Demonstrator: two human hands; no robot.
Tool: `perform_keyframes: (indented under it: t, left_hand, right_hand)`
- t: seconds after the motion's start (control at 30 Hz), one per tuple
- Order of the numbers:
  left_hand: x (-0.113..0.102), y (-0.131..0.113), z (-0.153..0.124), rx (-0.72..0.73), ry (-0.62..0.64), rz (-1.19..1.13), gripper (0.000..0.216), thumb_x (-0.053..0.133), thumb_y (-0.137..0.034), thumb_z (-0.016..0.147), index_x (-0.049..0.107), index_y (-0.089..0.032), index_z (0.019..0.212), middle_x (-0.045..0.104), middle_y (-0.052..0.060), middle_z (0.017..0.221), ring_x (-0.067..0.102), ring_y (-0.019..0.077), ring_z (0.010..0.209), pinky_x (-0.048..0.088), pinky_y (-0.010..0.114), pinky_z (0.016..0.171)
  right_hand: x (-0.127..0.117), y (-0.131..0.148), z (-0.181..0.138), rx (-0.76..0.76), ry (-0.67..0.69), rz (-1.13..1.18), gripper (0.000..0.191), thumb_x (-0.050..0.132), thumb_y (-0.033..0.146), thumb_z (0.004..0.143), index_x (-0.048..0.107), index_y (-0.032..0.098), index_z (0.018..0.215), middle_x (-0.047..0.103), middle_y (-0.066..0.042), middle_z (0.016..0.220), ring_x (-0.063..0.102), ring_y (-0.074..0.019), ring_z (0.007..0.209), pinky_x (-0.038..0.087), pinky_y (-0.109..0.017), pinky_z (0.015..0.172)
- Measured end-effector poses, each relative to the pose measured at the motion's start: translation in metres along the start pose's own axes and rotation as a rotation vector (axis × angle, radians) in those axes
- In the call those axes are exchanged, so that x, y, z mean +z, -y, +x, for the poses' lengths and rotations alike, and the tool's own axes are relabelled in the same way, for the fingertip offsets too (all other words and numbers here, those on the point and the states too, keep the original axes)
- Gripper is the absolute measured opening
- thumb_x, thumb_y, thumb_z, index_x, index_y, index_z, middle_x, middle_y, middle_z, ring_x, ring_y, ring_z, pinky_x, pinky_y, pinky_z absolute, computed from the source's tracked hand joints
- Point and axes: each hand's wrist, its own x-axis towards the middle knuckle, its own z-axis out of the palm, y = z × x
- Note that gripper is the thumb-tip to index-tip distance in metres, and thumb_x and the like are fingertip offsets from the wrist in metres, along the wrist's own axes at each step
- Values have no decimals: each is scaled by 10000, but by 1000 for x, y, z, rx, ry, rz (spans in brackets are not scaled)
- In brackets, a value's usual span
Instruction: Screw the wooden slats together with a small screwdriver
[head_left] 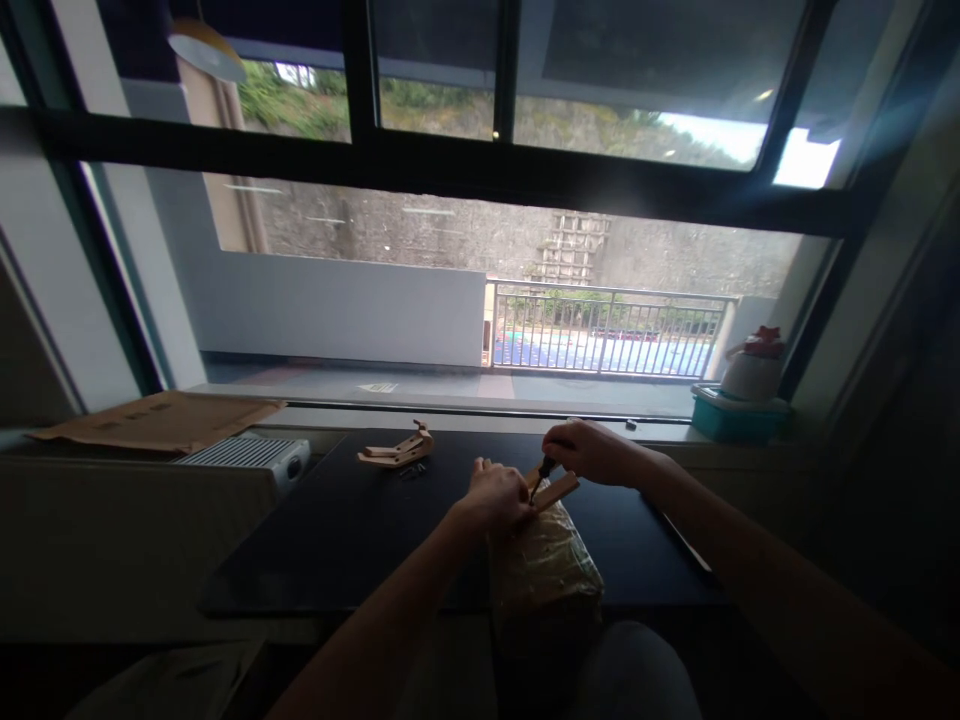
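My right hand (pixel 592 452) is closed around the dark handle of a screwdriver (pixel 545 468), its thin shaft slanting down to the left. The tip meets light wooden pieces (pixel 556 492); the exact contact is hidden by my fingers. My left hand (pixel 501 495) grips these wooden pieces from the left and presses them on the tape-wrapped box (pixel 547 565). Further left on the dark table (pixel 337 540) lies another wooden assembly (pixel 397 450) with holes in its strips. Beside it are several small dark metal parts (pixel 412 471), too small to name exactly.
A flat brown cardboard piece (pixel 161 420) rests at the left over a white slatted appliance (pixel 247 452). On the right sill, a teal box (pixel 739 415) carries a white jug-like container with a red top (pixel 754 370). A large window stands beyond the table.
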Motion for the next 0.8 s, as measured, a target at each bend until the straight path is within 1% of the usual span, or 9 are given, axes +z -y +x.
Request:
perform_keyframes:
  t: [0.1, 0.17, 0.27, 0.43, 0.57, 0.63, 0.73, 0.77, 0.8]
  left_hand:
    - [0, 2, -1, 25, -9, -22, 243, 539, -401, 774, 730, -259, 819, 716, 55, 891, 595, 281, 972, 259, 561, 978]
    - [0, 4, 0, 46, -1, -46, 224, 536, -388, 783, 728, -279, 822, 709, 43, 926, 585, 266, 975, 242, 567, 983]
    - [-2, 6, 0, 57, 18, -98, 198, 551, -361, 781, 724, -267, 771, 699, 39, 915, 574, 255, 970, 218, 564, 995]
    - [-4, 5, -1, 28, 22, -133, 181, 557, -321, 787, 717, -249, 743, 680, 44, 873, 559, 238, 962, 194, 537, 1024]
    - [-4, 2, -1, 30, 7, -103, 184, 552, -307, 780, 694, -221, 699, 658, 54, 839, 530, 251, 987, 201, 551, 1035]
    - [-4, 2, -2, 49, -12, -80, 175, 548, -295, 779, 686, -212, 710, 647, 57, 861, 514, 253, 1013, 187, 564, 1050]
    - [-5, 4, -5, 77, -80, -75, 174, 567, -279, 767, 686, -243, 888, 638, 45, 939, 489, 246, 1064, 117, 580, 1078]
    - [-6, 5, -7, 80, -87, -80, 200, 573, -274, 764, 679, -256, 933, 641, 39, 948, 484, 245, 1076, 98, 583, 1082]
    - [-7, 5, -8, 79, -75, -83, 197, 572, -265, 766, 678, -260, 932, 646, 33, 941, 484, 244, 1076, 87, 586, 1083]
  right_hand:
    - [-4, -9, 7, -45, 66, 9, 216, 506, 302, 825, 672, 174, 879, 614, 3, 675, 469, -89, 555, 332, -209, 522]
    - [-7, -16, 12, -69, 135, 13, 208, 513, 293, 822, 665, 182, 909, 630, 2, 711, 481, -89, 564, 342, -210, 526]
    - [-14, -23, 25, -68, 239, 4, 212, 508, 290, 823, 663, 190, 927, 650, -9, 773, 514, -101, 607, 358, -216, 537]
    - [-22, -14, 48, -59, 408, -13, 197, 528, 256, 803, 661, 189, 932, 657, -19, 792, 532, -108, 617, 369, -224, 528]
    - [-23, -2, 54, -64, 455, -13, 191, 524, 222, 798, 659, 176, 925, 659, -21, 788, 533, -106, 607, 372, -227, 524]
    - [-23, 0, 54, -60, 467, -19, 196, 510, 227, 807, 653, 175, 931, 660, -22, 790, 539, -109, 613, 375, -228, 523]
    - [-23, -3, 52, -70, 453, -55, 192, 498, 240, 819, 650, 189, 926, 664, -21, 805, 543, -113, 626, 375, -228, 529]
    - [-23, -4, 51, -81, 448, -66, 189, 501, 243, 821, 652, 197, 924, 665, -19, 808, 543, -113, 628, 372, -228, 530]
    - [-23, -5, 51, -90, 442, -74, 185, 506, 244, 820, 656, 204, 919, 666, -18, 804, 541, -114, 628, 369, -230, 529]
